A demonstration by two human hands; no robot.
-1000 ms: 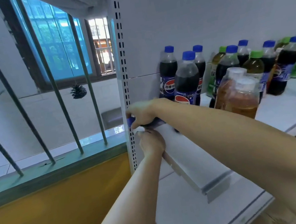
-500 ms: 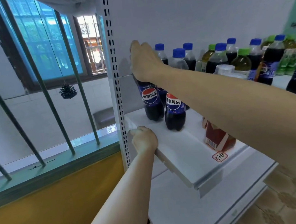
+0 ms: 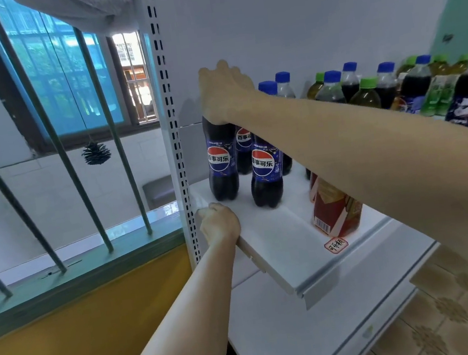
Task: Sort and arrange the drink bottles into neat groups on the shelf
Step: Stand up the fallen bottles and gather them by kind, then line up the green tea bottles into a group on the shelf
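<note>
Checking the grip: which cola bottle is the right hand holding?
The leftmost cola bottle, beside the upright post; the right hand covers its cap, while other caps show.

Bare strip of shelf [image 3: 281,248] open along front edge, ahead of cola bottles [image 3: 265,176]. Red-labelled bottle [image 3: 333,215] stands at its right. Slotted upright [image 3: 171,126] walls left side. Mixed bottles [image 3: 411,88] crowd back right, no gaps.

A second ago the right hand [image 3: 223,95] held a cola bottle [image 3: 220,161] lying flat at the shelf's [image 3: 269,250] near left corner. Now that bottle stands upright at the shelf's left end, the hand gripping its top. The left hand [image 3: 218,224] has barely shifted along the shelf's edge.
</note>
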